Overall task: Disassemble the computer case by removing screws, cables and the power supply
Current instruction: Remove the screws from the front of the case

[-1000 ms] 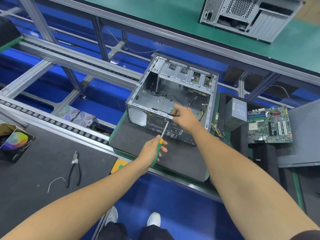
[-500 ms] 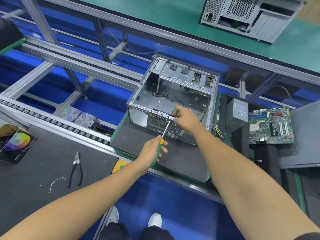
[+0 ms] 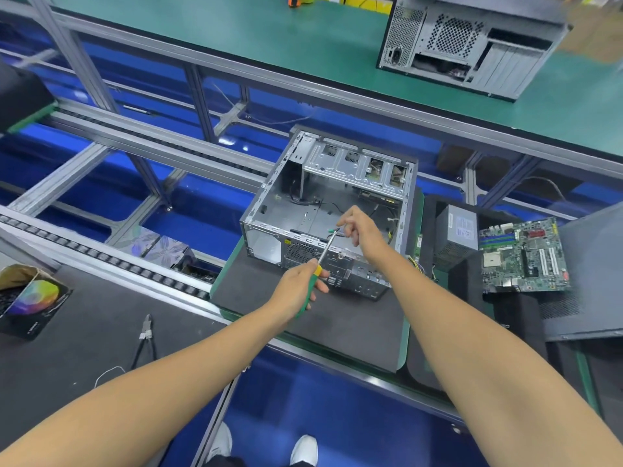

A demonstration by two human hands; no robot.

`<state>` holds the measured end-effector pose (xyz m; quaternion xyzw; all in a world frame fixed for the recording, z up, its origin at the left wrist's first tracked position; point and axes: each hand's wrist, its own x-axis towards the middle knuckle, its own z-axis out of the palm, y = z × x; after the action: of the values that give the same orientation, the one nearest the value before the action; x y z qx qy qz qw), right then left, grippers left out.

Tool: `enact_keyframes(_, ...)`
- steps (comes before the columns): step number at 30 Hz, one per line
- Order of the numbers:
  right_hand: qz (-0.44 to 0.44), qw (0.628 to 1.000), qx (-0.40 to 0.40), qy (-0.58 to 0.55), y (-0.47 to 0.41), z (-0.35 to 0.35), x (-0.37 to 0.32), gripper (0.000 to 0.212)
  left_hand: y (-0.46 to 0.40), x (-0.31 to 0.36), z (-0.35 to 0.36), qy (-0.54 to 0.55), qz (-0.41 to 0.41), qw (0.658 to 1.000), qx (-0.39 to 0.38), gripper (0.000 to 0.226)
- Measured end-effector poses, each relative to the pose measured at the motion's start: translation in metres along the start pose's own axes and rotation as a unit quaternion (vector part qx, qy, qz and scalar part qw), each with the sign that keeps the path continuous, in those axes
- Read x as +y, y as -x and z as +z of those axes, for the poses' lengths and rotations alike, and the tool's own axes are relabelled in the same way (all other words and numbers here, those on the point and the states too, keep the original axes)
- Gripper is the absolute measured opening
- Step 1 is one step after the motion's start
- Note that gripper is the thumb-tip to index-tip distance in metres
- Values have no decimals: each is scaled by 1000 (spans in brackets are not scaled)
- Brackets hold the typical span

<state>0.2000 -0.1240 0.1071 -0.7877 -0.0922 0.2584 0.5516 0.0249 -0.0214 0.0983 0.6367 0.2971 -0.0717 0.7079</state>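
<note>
- The open computer case (image 3: pixel 323 210) lies on its side on a dark foam mat (image 3: pixel 340 325), which sits on the green-edged worktop (image 3: pixel 403 348); every place below is given from this case.
- Its open side faces up, showing the bare metal floor, loose black cables (image 3: pixel 328 205) and the drive cage (image 3: pixel 354 163) along the far edge.
- The left hand (image 3: pixel 298 291), in front of the case's near wall, has its grip curled round the green and yellow handle of a screwdriver (image 3: pixel 318 264).
- The screwdriver's shaft slants up and away to the case's near top rim, where its tip meets the right hand.
- The right hand (image 3: pixel 359 227) hovers over the near rim, its grip pinching something small at the screwdriver tip; what it is is too small to tell.
- Right of the case, just beside it, stands a grey power supply (image 3: pixel 456 230) with its wires trailing toward the case.
- Further right lies a green motherboard (image 3: pixel 524 256) on a dark box, with a dark case panel (image 3: pixel 593 274) beyond it.
- Left of the case, well apart on a dark mat, lie pliers (image 3: pixel 145 342) and a bit of white wire (image 3: pixel 108 372).
- Further left still is a box with a colour-wheel print (image 3: pixel 32 299).
- Behind the case, across the aluminium rails, a second computer case (image 3: pixel 468 45) stands on a green worktop.
</note>
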Motion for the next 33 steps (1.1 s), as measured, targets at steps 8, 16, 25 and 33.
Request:
enact_keyframes(8,-22,987,-84,-137,7,-24,2,30,-4,13,28,-13,2,1000,-15,47)
enact_keyframes(16,-29,996,-4,-90,20,-81,11,28,-9,24,53,-56,22,998,-29,43)
enact_keyframes(25,-168,959,80,214,65,-96,44,14,-13,13,58,-35,59,998,10,46)
enact_keyframes(33,-348,740,-179,547,74,-2,76,8,-16,-33,19,27,81,991,103,45)
